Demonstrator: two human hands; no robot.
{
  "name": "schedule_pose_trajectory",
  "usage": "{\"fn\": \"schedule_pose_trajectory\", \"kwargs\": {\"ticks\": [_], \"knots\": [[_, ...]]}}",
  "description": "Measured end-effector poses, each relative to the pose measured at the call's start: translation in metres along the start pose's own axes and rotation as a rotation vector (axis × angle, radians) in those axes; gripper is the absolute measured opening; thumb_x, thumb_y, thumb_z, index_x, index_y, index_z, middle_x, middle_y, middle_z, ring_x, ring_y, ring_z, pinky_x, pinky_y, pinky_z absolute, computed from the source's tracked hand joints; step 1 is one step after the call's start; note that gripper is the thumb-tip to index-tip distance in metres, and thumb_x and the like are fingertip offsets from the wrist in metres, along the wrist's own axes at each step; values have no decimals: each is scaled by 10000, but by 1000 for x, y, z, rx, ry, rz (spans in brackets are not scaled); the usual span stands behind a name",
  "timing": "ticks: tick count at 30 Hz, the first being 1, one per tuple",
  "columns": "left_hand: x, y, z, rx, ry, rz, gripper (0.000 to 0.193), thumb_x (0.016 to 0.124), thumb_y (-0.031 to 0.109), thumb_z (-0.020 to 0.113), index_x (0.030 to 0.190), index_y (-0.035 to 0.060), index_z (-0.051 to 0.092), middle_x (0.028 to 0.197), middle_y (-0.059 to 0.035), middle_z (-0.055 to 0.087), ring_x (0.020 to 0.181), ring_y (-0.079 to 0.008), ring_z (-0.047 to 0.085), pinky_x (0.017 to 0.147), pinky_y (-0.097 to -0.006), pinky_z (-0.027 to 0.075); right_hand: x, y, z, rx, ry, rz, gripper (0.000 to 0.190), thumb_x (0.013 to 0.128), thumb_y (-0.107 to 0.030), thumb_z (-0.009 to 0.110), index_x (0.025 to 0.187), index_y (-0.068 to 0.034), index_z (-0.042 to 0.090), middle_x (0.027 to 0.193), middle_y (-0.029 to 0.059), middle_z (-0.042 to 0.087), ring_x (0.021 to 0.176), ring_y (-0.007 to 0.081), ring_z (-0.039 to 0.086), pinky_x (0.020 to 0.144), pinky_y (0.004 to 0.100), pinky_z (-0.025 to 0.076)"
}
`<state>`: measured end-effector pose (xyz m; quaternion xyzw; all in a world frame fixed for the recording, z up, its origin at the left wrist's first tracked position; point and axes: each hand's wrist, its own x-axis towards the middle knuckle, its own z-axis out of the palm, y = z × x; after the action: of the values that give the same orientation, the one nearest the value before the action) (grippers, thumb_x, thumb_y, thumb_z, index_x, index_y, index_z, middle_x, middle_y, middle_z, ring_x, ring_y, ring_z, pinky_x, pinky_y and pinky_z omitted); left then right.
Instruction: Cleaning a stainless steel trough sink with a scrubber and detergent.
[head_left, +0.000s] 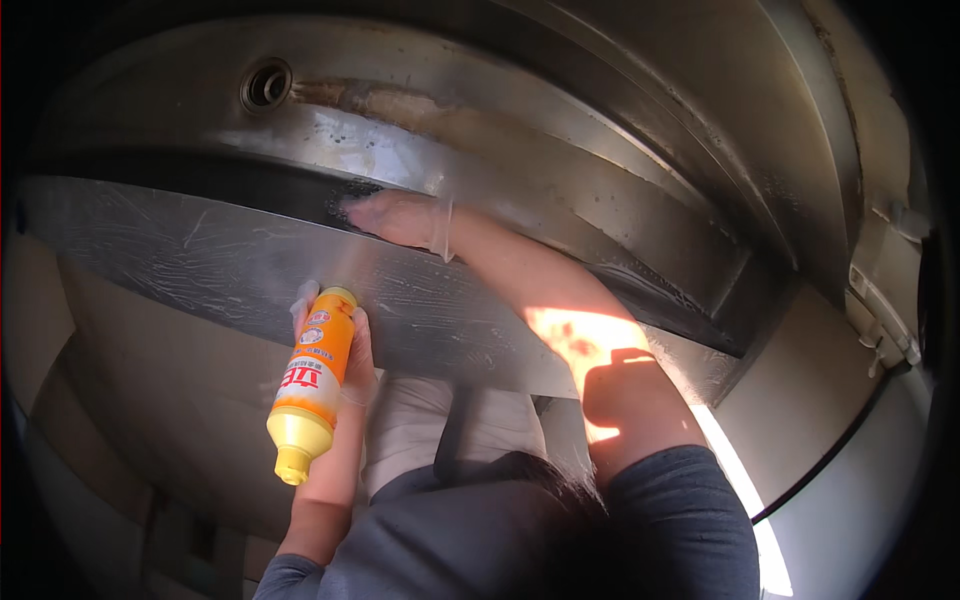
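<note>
My left hand (361, 360), in a clear thin glove, grips an orange dish-soap bottle (330, 352) with a yellow shoulder and cap. The bottle's cap end is nearest to me, and its label bears writing. My right hand (394, 216), gloved the same way, reaches over the flat metal rim (225, 277) into a stainless-steel trough (495, 161). Its fingers press against the dark inner side just behind the rim. Small bubbles and a dark patch lie about the fingertips; blur hides whether a scourer is held there.
A round drain-like fitting (267, 85) sits in the metal at the upper left, with a brownish stained streak (367, 97) beside it. Wet, soapy streaks cover the rim. Steel walls curve up behind the trough. At the far right is a pale panel (817, 375) with a dark edge.
</note>
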<state>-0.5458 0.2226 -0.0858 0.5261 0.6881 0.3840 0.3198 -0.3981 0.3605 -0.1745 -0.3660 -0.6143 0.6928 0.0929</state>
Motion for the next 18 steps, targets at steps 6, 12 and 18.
{"fn": "schedule_pose_trajectory", "kwargs": {"ticks": [6,12,18], "knots": [[2,4,-2,-23,-22,-7,427,852,70,627,1202,58,384,1204,-108,464,1108,-227,471,991,-298,338,-213,87,-63,-130,-157,675,333,981,-293,422,1076,-61,641,961,111,667,861,145,577,845,316,434],[4,5,-2,54,-46,-14,433,860,81,610,1220,50,370,1209,-113,465,1114,-230,467,998,-312,333,-204,77,-59,86,-126,687,384,998,-300,404,1276,-80,551,1216,101,615,1081,171,557,979,317,400],[1,-1,5,95,1,30,430,850,75,607,1208,41,370,1189,-115,463,1095,-226,467,989,-315,337,-29,49,-27,49,-51,141,498,956,-408,443,1277,-38,527,1293,171,550,1179,266,532,1017,325,377]]}}
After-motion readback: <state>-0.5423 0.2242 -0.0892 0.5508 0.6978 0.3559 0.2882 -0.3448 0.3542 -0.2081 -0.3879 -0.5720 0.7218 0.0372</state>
